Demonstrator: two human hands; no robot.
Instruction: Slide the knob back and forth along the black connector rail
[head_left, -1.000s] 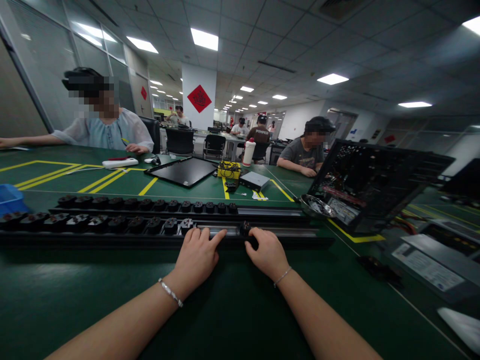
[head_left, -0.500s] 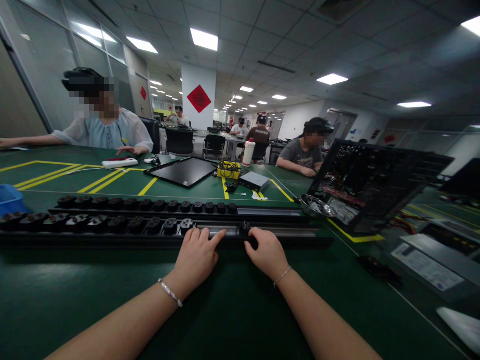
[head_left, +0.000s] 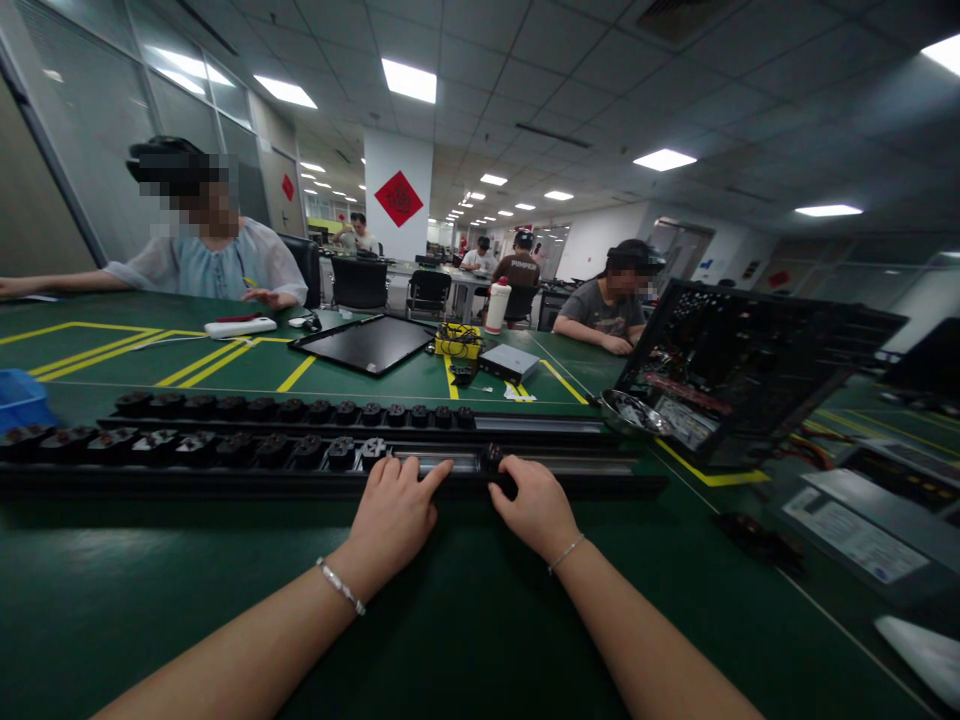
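Note:
Two long black power-track rails lie across the bench, the front rail [head_left: 585, 486] nearer to me and the back rail [head_left: 540, 425] behind it. Rows of black, round-topped socket modules [head_left: 274, 450] sit along their left and middle parts, some with pale faces. My left hand [head_left: 397, 505] rests over the front rail beside the last module of its row, fingers spread and index pointing right. A single socket module [head_left: 492, 457] stands in the rail's channel further right. Thumb and fingers of my right hand [head_left: 532, 500] close on its right side; the fingertips are partly hidden.
Right of the rails are a metal bowl [head_left: 634, 412], an open computer case [head_left: 750, 370] and a power supply unit [head_left: 870, 515]. A screen panel [head_left: 371, 343], a grey drive box [head_left: 508, 362] and a blue bin [head_left: 22, 398] also lie on the bench. Two people sit across it.
My hands and the lone socket module look practically unmoved. Across the bench, the hand of the person at left has lifted slightly.

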